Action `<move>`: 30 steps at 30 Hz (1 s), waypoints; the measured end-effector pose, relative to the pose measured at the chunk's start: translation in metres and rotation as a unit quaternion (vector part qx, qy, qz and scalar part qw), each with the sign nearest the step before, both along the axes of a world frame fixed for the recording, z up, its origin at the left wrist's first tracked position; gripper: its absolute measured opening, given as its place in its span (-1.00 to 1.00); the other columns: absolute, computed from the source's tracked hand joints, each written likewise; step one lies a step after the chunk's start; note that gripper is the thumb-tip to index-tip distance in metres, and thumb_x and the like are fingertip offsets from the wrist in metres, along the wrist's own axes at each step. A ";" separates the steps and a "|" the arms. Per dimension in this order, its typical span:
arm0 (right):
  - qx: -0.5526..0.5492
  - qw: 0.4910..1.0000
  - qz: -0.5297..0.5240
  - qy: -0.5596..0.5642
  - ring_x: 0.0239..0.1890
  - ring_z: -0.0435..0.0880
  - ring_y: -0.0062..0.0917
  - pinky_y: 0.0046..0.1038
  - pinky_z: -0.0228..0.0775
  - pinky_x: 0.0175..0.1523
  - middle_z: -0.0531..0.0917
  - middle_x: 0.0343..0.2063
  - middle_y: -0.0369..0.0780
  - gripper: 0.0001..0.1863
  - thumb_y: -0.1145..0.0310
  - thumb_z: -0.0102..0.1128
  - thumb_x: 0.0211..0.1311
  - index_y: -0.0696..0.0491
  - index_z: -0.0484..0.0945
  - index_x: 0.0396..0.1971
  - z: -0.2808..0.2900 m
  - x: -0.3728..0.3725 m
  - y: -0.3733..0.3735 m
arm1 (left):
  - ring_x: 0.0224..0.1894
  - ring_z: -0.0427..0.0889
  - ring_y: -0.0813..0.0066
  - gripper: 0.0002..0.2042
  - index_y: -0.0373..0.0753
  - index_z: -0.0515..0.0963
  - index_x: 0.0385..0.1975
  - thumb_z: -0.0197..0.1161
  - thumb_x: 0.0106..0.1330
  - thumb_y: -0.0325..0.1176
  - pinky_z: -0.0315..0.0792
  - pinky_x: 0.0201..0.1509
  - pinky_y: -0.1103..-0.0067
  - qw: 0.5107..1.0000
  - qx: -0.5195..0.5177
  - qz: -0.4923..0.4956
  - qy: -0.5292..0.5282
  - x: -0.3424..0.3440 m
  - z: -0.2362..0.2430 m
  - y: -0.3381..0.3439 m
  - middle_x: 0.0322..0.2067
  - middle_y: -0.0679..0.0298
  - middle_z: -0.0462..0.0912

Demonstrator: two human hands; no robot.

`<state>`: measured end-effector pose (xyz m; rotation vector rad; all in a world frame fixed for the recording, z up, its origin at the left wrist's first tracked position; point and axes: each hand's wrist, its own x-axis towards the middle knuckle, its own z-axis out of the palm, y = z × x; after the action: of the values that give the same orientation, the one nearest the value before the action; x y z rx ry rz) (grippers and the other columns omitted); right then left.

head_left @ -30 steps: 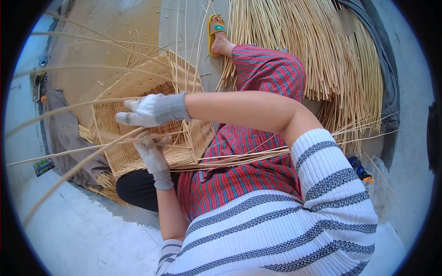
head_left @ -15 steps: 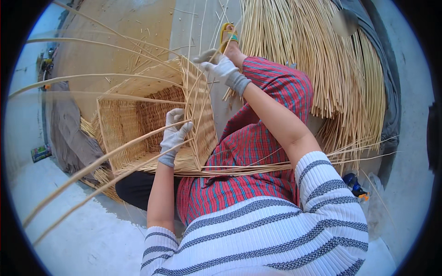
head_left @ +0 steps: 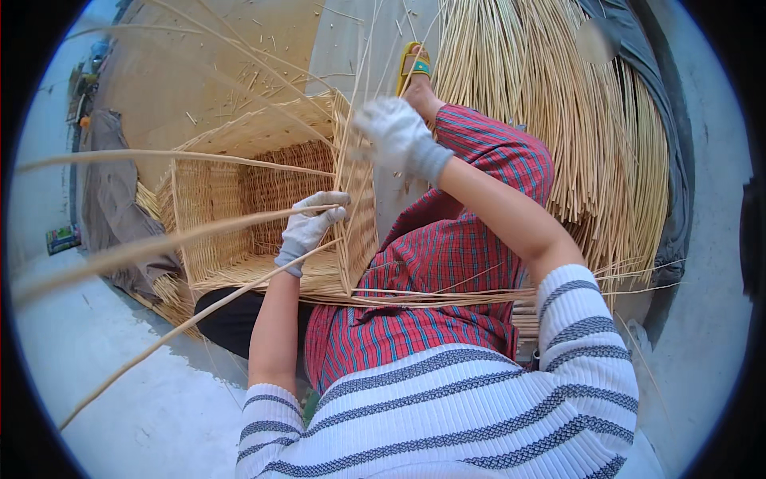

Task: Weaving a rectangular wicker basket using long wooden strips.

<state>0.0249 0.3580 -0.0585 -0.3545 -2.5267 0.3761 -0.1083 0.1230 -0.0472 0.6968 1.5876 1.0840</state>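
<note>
A wicker basket point(head_left: 209, 206) lies on its side by my legs, its open mouth facing me and its woven interior showing. At its right side, long wicker rods stick out from the edge. My left hand point(head_left: 306, 230), in a whitish glove with a grey cuff, pinches one wicker rod point(head_left: 239, 222) near that edge; a second rod point(head_left: 199, 313) passes just under the fingers. My right hand point(head_left: 399, 137), also gloved, hovers above the basket's upper right corner. Motion smears its fingers, and what they hold, if anything, cannot be made out.
A big pile of loose rods point(head_left: 550, 104) lies at the far right on dark cloth. Several thin rods point(head_left: 431, 298) cross my lap. Cut bits litter the board point(head_left: 231, 48) at the back. Grey cloth point(head_left: 120, 191) lies left of the basket, and my sandal point(head_left: 412, 68) is beyond it.
My right hand has moved right and slightly down, becoming blurred. My left hand stays at the edge with the rod, which now swings higher. The basket has shifted slightly right.
</note>
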 end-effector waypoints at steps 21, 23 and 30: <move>-0.133 0.979 0.126 0.094 0.08 0.58 -0.20 -0.27 0.38 0.24 0.60 0.07 -0.11 -0.43 0.39 0.37 0.02 -0.17 0.59 0.14 0.046 -0.026 -0.078 | 0.27 0.37 0.23 -0.45 -0.28 0.40 0.22 0.37 0.29 -0.21 0.25 0.36 0.38 0.973 0.070 -0.043 0.214 -0.001 -0.017 -0.021 0.17 0.08 0.45; -0.121 0.990 0.066 0.024 0.08 0.58 -0.18 -0.27 0.36 0.25 0.59 0.10 -0.10 -0.44 0.36 0.36 0.04 -0.21 0.61 0.14 0.050 -0.030 -0.070 | 0.19 0.42 0.03 -0.45 -0.26 0.43 0.18 0.40 0.22 -0.21 0.25 0.36 0.35 0.869 0.101 -0.099 0.475 0.004 0.004 -0.012 0.08 0.00 0.47; -0.472 0.861 0.144 0.121 -0.04 0.62 -0.37 -0.38 0.46 0.04 0.65 -0.17 -0.19 -0.77 0.44 0.44 -0.02 0.04 0.72 -0.29 0.012 -0.032 0.014 | 0.24 0.42 0.08 -0.39 0.13 0.48 0.23 0.41 0.12 0.01 0.04 0.40 -0.09 0.812 0.021 -0.251 0.527 -0.027 0.029 0.011 0.18 0.23 0.50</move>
<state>-0.0076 0.3719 -0.0463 -0.2489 -1.9674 1.6737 -0.1348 0.1344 -0.0183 1.8406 2.0616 0.2744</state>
